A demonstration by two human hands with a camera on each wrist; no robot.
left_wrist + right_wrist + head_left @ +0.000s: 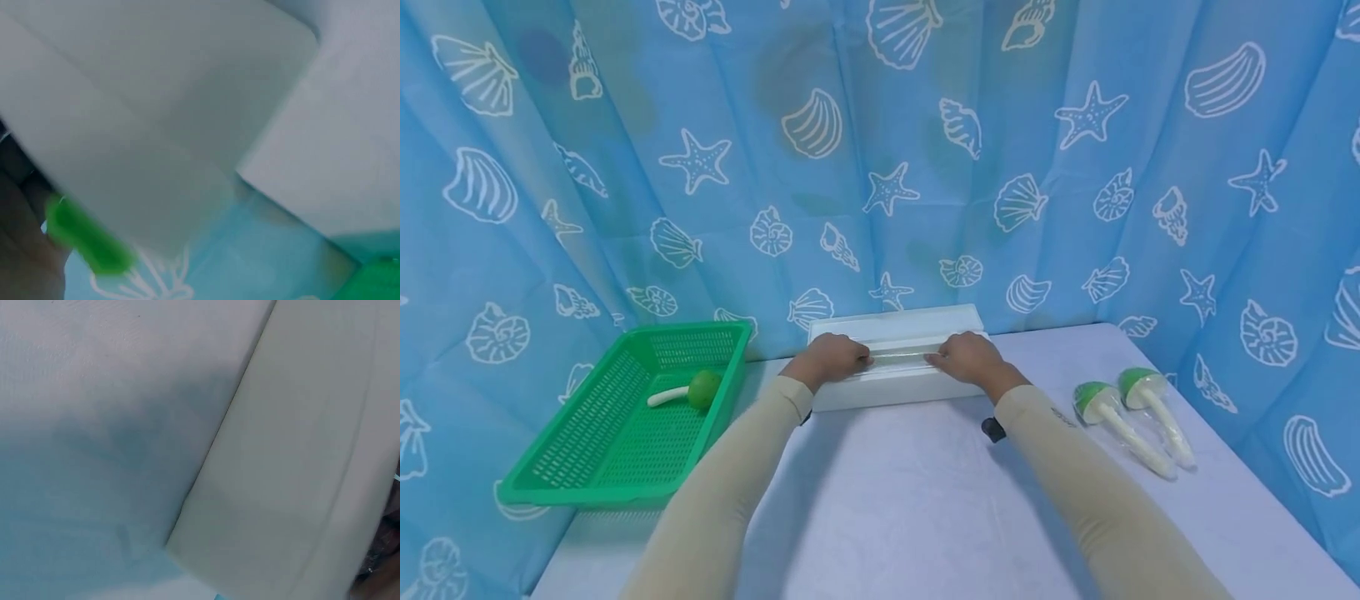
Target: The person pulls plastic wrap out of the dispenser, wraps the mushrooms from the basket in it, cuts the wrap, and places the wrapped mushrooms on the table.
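A long white box (895,392) stands at the back of the table with its lid (898,322) raised. Clear plastic film (898,357) stretches across its opening between both hands. The left hand (833,358) pinches the film at the box's left part, its thumb pointing inward. Facing it, the right hand (967,358) pinches the film toward the right end. White box walls (144,125) fill much of the left wrist view, with a blurred green piece (87,237) beside the left hand (28,244). The box side (269,487) also shows in the right wrist view.
At left sits a green plastic basket (561,417) holding a mushroom-shaped thing (702,390) with green cap and white stem. Two similar ones, a nearer (1120,421) and a farther (1157,408), lie film-wrapped on the right. A blue shell-patterned curtain (880,167) hangs behind the white-covered table (902,500).
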